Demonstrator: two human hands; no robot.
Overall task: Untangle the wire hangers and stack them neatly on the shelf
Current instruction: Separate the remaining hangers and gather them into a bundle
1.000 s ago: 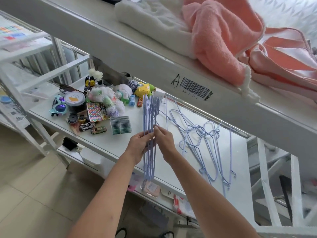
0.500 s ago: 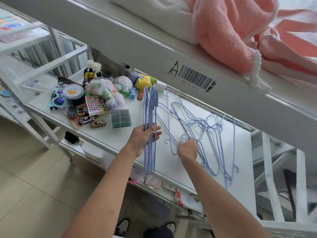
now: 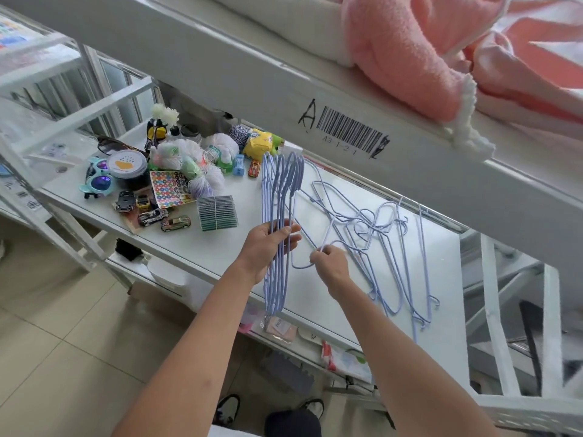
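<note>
pale lilac-blue hangers (image 3: 279,234); white shelf (image 3: 315,298); pink towel (image 3: 403,52); multicoloured dotted sticker sheet (image 3: 167,189)

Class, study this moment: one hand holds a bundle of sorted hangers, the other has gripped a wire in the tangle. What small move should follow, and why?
Probably the right hand should lift its pinched hanger gently clear of the tangled pile, since it looks interlocked there, then add it to the left hand's aligned bundle.

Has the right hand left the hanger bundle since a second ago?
Yes. The right hand went rightward from the held bundle to the tangled hangers on the shelf, pinching one wire.
</note>
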